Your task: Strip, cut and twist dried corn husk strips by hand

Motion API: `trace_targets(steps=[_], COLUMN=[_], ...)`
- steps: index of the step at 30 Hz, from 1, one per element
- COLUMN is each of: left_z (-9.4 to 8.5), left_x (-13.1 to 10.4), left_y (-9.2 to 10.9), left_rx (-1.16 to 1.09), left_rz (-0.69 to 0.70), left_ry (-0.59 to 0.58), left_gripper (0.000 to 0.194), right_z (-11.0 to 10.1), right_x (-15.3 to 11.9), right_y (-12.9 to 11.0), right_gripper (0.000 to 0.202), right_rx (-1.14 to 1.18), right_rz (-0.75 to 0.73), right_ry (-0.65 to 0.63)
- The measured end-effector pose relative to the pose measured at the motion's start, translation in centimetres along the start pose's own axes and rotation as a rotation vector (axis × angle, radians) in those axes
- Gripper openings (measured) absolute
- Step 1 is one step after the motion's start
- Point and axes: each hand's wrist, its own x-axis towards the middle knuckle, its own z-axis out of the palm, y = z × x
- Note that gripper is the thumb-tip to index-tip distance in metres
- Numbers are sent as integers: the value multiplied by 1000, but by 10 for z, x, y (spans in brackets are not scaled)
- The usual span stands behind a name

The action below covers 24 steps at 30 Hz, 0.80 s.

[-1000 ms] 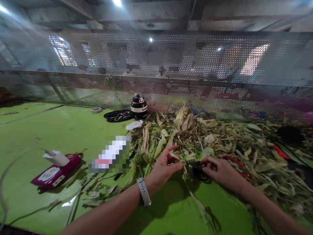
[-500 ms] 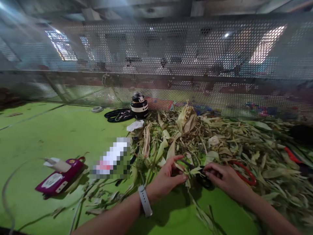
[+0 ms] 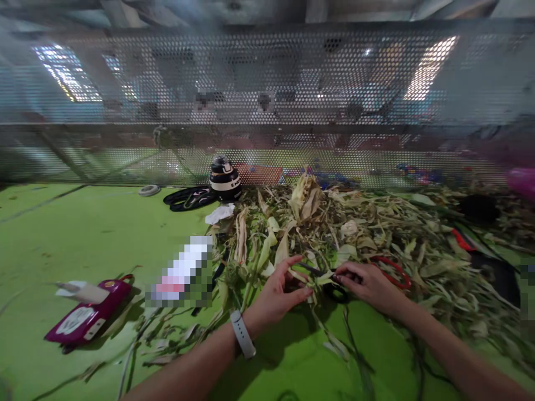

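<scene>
Right hand, fingers half hidden, pinches by a husk strip; left hand's fingers stand parted there (firm grips? Can't tell)!

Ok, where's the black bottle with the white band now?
In the head view, the bottle stands left of centre on the green table before the perforated screen, between a flat black item and the dried husk pile.

Partial "EN" on black bottle
</scene>
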Motion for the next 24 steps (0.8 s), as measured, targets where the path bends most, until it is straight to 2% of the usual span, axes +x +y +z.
trace_targets(steps=[3,6,12,17,21,24], left_z=[-2,-3,1,2,0,-2], left_x=[-1,-2,-6,-5,-4,-4], left_y=[-2,-6,-4,4,6,10], left_rx=[87,177,291,242,349,338], left_rz=[26,55,98,-19,-137,-106], left_ry=[-29,-83,-118,-93,-155,-75], left_gripper=[70,64,52,55,36,29], right_z=[-3,-5,4,12,12,-1], right_x=[-4,-9,-11,-10,-11,-11], right_y=[-8,-18,-26,-30,-33,-30], right_gripper=[33,42,23,19,21,25], right_rx=[52,133,68,124,98,104], right_rz=[-21,-63,-181,-229,-226,-137], right_ry=[7,-40,-62,13,86,213])
